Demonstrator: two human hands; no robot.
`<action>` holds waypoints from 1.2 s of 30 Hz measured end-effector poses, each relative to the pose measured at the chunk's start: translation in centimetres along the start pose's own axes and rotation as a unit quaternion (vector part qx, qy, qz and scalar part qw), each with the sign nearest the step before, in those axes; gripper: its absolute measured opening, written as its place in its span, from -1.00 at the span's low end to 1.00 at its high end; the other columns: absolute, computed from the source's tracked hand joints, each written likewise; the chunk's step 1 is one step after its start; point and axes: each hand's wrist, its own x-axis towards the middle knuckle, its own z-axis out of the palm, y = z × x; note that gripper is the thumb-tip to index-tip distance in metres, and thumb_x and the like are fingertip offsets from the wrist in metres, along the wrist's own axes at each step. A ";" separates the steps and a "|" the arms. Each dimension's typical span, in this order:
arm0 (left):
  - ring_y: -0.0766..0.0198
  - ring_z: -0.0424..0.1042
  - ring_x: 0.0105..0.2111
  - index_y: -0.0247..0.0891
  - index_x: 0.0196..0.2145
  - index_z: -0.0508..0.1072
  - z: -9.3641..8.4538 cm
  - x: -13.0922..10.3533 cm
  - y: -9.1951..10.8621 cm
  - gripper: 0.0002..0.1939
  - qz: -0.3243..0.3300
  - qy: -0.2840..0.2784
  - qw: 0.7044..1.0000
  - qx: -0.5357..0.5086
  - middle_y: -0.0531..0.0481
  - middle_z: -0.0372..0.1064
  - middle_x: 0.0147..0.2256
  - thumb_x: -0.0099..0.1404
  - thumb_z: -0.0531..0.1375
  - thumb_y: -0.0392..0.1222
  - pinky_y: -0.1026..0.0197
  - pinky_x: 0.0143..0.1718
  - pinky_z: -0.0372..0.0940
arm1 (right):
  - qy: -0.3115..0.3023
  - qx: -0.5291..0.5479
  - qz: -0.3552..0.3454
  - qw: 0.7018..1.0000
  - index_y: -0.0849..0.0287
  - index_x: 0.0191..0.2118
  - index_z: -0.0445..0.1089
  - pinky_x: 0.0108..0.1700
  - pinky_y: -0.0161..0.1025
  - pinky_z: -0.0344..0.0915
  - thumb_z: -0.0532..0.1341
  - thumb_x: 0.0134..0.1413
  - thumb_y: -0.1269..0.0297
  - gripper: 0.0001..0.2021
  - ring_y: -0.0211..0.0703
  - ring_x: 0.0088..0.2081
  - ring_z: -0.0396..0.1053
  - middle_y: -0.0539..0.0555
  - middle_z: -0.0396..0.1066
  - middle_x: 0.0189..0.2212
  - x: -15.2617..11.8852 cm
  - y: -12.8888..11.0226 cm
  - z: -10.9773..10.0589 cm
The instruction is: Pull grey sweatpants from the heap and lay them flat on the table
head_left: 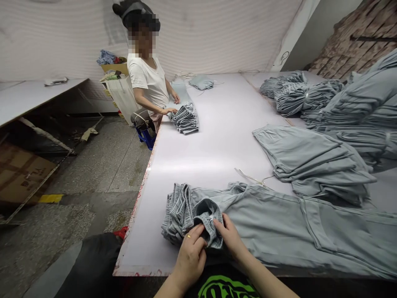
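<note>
A pale grey-blue pair of trousers point(279, 225) lies flat across the near edge of the white table point(211, 145). Its ribbed cuff end point(208, 215) is bunched up in front of me. My left hand point(189, 258), with a ring on one finger, pinches that cuff from the left. My right hand point(230, 236) pinches the same cuff from the right, at a small white tag. Just left of the cuff sits a stack of folded ribbed cuffs point(178, 211).
A co-worker in a white T-shirt point(148, 80) sits at the table's far left side, hands by another folded stack point(185, 118). Piles of grey-blue garments point(313, 163) cover the right side. A drawstring point(252, 178) lies on the table. Cardboard point(21, 174) sits on the floor at left.
</note>
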 end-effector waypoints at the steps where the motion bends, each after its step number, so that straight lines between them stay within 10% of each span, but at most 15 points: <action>1: 0.10 0.38 0.08 -0.21 -0.33 0.35 -0.1 0.3 0.3 -0.72 -0.015 -0.018 0.999 -0.021 -0.18 0.41 0.05 0.09 0.00 -0.52 0.00 0.05 0.37 | -0.004 -0.016 0.010 1.000 0.14 -0.15 0.39 -0.09 -0.12 0.31 0.24 -0.11 -0.04 -0.56 0.04 -0.15 0.41 0.11 0.52 -0.23 0.2 -0.1 0.1; 5: 0.11 0.49 -0.16 -0.18 -0.31 0.30 -1.1 2.4 1.9 -0.94 -0.185 -0.097 0.970 -0.126 -0.12 0.52 -0.19 0.21 0.09 -0.24 0.03 -0.11 0.38 | 0.009 -0.075 0.046 0.996 0.14 -0.30 0.36 -0.17 -0.13 0.28 0.23 -0.26 0.16 -0.70 0.01 -0.28 0.38 0.05 0.48 -0.40 0.9 -1.2 0.6; 9: 0.06 0.51 -0.28 -0.24 -0.06 0.20 -1.3 4.6 2.5 -0.58 -0.334 -0.111 0.923 -0.157 -0.05 0.52 -0.36 0.26 0.09 0.09 0.01 -0.18 0.34 | 0.020 0.050 0.032 0.998 0.14 -0.30 0.35 -0.22 -0.20 0.28 0.18 -0.31 0.23 -0.70 -0.06 -0.31 0.37 0.00 0.47 -0.41 0.1 -2.1 1.2; 13: 0.08 0.51 -0.27 -0.36 0.21 0.00 -0.2 4.4 1.9 -0.41 -0.274 -0.086 0.954 -0.087 -0.12 0.51 -0.28 0.29 0.03 -0.12 0.00 -0.15 0.36 | 0.043 0.230 0.094 0.968 0.13 -0.20 0.32 -0.24 -0.22 0.33 0.24 -0.32 0.23 -0.59 -0.07 -0.31 0.42 -0.03 0.49 -0.40 -1.1 -1.8 1.3; 16: 0.11 0.50 -0.17 -0.24 0.14 0.23 0.5 3.6 1.3 -0.56 -0.195 -0.079 0.976 -0.054 -0.16 0.50 -0.15 0.31 -0.04 -0.24 0.03 -0.10 0.40 | 0.043 0.289 0.110 0.950 0.12 -0.18 0.29 -0.27 -0.22 0.35 0.27 -0.33 0.24 -0.56 -0.06 -0.33 0.44 -0.05 0.49 -0.43 -1.5 -1.7 1.2; 21: 0.12 0.51 -0.19 -0.27 -0.13 0.42 0.7 2.8 0.8 -0.73 -0.150 -0.030 0.988 -0.035 -0.16 0.51 -0.22 0.31 -0.01 -0.24 0.03 -0.13 0.45 | 0.043 0.293 0.113 0.948 0.11 -0.21 0.29 -0.28 -0.20 0.37 0.27 -0.34 0.24 -0.59 -0.05 -0.34 0.45 -0.05 0.49 -0.44 -1.6 -1.7 1.1; 27: 0.01 0.42 0.05 -0.28 0.18 0.22 0.8 2.2 0.9 -0.41 -0.140 -0.041 0.986 -0.077 -0.28 0.42 0.05 0.25 0.16 -0.03 -0.09 0.06 0.38 | 0.015 0.289 0.108 0.951 0.12 -0.13 0.31 -0.16 -0.15 0.39 0.28 -0.27 0.14 -0.54 0.02 -0.21 0.48 0.02 0.52 -0.32 -1.5 -2.7 1.3; 30: -0.05 0.26 0.20 -0.23 0.31 -0.02 0.6 3.0 -0.3 -0.11 -0.172 -0.029 0.976 -0.132 -0.30 0.23 0.22 0.13 0.26 -0.01 -0.17 0.17 0.26 | -0.082 0.266 0.068 0.958 0.13 -0.01 0.33 -0.06 -0.15 0.35 0.26 -0.12 -0.05 -0.45 0.01 -0.05 0.42 0.08 0.49 -0.14 -1.0 -5.1 2.1; 36: -0.11 0.45 0.01 -0.13 0.06 0.30 -1.8 7.1 -4.6 -0.45 -0.303 0.110 0.941 -0.106 -0.12 0.50 -0.04 0.17 0.10 0.17 -0.19 0.01 0.39 | -0.176 0.075 -0.078 0.978 0.15 0.06 0.39 -0.13 -0.12 0.34 0.23 0.00 -0.08 -0.44 -0.04 -0.19 0.43 0.10 0.49 -0.23 1.8 -8.5 2.1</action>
